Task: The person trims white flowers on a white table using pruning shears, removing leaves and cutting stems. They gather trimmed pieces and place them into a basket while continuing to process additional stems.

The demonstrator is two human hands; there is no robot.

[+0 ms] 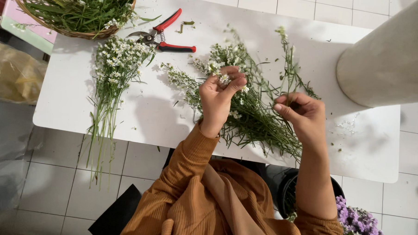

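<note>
1. The bunch of white daisy-like flower stems [253, 112] lies on the white table [80, 103] near its middle, stems fanned toward 5 o'clock and blooms toward 11 o'clock.
2. My left hand [221, 97] is pinched shut on a flowering sprig [225, 77] at the top of that bunch, fingertips curled over the small white blooms.
3. My right hand [301, 114] sits at 3 o'clock from my left, well apart from it, fingers curled around a thin green stem [288, 64] that rises toward 12 o'clock.
4. At 9 o'clock from my left hand, a second bunch of white flowers [113, 77] lies by itself, its long stems hanging over the table's near edge.
5. At 11 o'clock, just beyond that second bunch, red-handled pruning shears [163, 37] rest flat, blades pointing to 9 o'clock.
6. Farther toward 10 o'clock, a wicker basket [70, 31] full of green cuttings sits at the table's far corner.
7. At 2 o'clock from my right hand, a pale cylindrical object [387, 63] overlaps the table's edge.
8. At 5 o'clock, below the table, purple flowers [358, 222] show beside a black bucket [285, 189].
9. My sleeves are rust-brown ribbed fabric [192, 191].
</note>
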